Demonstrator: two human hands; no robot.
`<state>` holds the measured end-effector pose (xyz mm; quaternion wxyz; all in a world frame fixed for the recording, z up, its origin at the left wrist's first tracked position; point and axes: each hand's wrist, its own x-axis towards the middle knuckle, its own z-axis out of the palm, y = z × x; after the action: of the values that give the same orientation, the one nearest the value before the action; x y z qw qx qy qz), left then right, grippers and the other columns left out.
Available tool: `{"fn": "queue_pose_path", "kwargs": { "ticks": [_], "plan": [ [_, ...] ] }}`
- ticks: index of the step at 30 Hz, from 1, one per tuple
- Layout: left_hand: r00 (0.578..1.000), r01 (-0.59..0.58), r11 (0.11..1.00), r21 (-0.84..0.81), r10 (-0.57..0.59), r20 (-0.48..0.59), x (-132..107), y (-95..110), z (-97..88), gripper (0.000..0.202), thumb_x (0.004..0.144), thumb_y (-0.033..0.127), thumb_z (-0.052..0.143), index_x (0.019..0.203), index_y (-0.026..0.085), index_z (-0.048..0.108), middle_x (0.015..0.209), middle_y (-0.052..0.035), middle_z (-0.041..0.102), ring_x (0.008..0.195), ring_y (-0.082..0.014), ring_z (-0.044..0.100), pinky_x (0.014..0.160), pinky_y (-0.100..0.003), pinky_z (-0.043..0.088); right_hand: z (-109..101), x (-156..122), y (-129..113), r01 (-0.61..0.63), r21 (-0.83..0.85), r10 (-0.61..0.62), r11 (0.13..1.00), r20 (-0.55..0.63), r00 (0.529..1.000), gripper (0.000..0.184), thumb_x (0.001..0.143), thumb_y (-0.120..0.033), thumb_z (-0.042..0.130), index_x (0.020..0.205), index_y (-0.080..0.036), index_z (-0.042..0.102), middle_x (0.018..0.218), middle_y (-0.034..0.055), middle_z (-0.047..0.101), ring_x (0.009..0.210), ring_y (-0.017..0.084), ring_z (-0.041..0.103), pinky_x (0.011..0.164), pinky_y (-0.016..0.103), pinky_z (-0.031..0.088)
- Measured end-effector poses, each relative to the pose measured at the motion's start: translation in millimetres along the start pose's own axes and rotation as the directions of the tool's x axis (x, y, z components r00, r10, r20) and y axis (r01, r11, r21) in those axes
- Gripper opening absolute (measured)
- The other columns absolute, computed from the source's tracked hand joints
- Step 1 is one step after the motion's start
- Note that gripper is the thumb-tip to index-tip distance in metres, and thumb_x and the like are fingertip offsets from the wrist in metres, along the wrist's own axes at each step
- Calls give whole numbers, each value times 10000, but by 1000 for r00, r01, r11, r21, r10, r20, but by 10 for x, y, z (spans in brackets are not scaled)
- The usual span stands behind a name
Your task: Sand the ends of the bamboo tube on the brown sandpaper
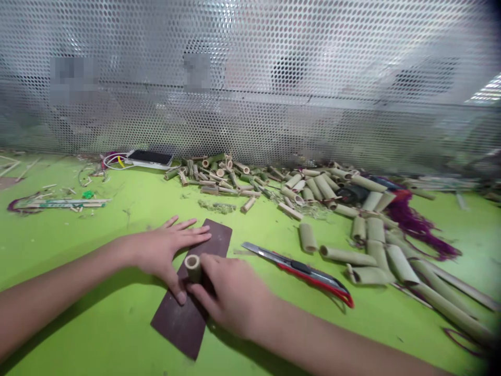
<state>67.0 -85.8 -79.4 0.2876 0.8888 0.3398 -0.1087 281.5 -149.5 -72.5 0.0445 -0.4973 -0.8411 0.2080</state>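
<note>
My left hand lies flat with its fingers stretched out on the far left part of a dark brown sheet of sandpaper on the green table. Its thumb presses the sheet near a short bamboo tube. My right hand is closed round that tube and holds it on the sandpaper, open end facing me.
A red and black utility knife with its blade out lies just right of my right hand. Several cut bamboo tubes are heaped at the back and right, with purple threads. A phone lies by the perforated metal screen.
</note>
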Motion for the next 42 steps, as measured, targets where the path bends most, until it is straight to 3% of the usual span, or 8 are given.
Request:
{"fn": "queue_pose_path", "kwargs": {
  "ticks": [8, 12, 16, 19, 23, 27, 38, 42],
  "plan": [
    [1000, 18, 1000, -12, -17, 14, -1, 29, -14, 1299, 635, 708, 830, 1640, 340, 93, 1718, -36, -11, 1570, -393, -79, 1234, -664, -85, 3, -18, 3, 26, 57, -27, 998, 20, 999, 202, 957, -380, 595, 1024, -201, 660, 960, 70, 756, 780, 230, 698, 678, 323, 502],
    [999, 36, 999, -15, -35, 9, -3, 8, -3, 1297, 648, 712, 822, 1639, 349, 68, 1716, -32, -34, 1569, -392, -96, 1233, -669, -80, 2, -7, 36, -180, 65, 186, 982, -114, 976, 202, 982, -361, 577, 1042, -183, 653, 970, 87, 749, 787, 218, 692, 660, 307, 490],
    [1000, -11, 1000, -21, 11, -1, -11, -4, 3, 1284, 651, 706, 826, 1639, 349, 88, 1719, -34, 0, 1571, -399, -72, 1227, -673, -100, 16, -6, 47, 17, 78, -17, 997, -8, 1000, 175, 943, -376, 623, 1011, -218, 656, 973, 57, 754, 804, 232, 696, 704, 331, 505],
    [1000, 3, 999, -34, -3, 2, -13, -7, 5, 1275, 657, 709, 821, 1638, 346, 92, 1716, -36, -11, 1569, -409, -74, 1226, -683, -90, 5, -1, 55, -196, 39, 199, 980, -105, 974, 200, 990, -353, 554, 1080, -192, 633, 965, 95, 752, 778, 236, 695, 652, 323, 491],
    [1000, -24, 999, -30, 24, -7, -10, -15, 7, 1265, 664, 704, 818, 1636, 363, 84, 1716, -21, -1, 1570, -395, -80, 1228, -678, -99, 3, 2, 70, -20, 38, 20, 999, -1, 1000, 187, 954, -380, 601, 1044, -221, 642, 963, 63, 752, 783, 237, 695, 688, 335, 496],
    [1000, 3, 1000, -23, -3, 0, -5, 3, -8, 1297, 652, 712, 819, 1640, 345, 63, 1713, -29, -30, 1564, -404, -98, 1232, -677, -78, 19, 5, 93, -201, 16, 201, 979, -123, 972, 199, 996, -362, 538, 1050, -191, 624, 922, 89, 738, 746, 226, 678, 621, 310, 469],
    [1000, -28, 1000, -3, 28, -2, -17, -1, 0, 1253, 671, 693, 815, 1639, 352, 96, 1717, -37, -1, 1575, -385, -64, 1239, -655, -80, 8, -21, 24, 34, 35, -35, 999, 22, 999, 184, 957, -383, 589, 1018, -216, 635, 962, 66, 753, 771, 233, 695, 671, 322, 491],
    [999, 32, 999, 1, -32, 18, -23, 17, -5, 1279, 647, 707, 822, 1637, 366, 88, 1715, -26, -25, 1569, -398, -85, 1239, -661, -76, 9, -18, 24, -179, 14, 180, 984, -95, 979, 203, 990, -369, 548, 1063, -195, 624, 966, 92, 752, 767, 228, 692, 630, 309, 483]
  ]
}}
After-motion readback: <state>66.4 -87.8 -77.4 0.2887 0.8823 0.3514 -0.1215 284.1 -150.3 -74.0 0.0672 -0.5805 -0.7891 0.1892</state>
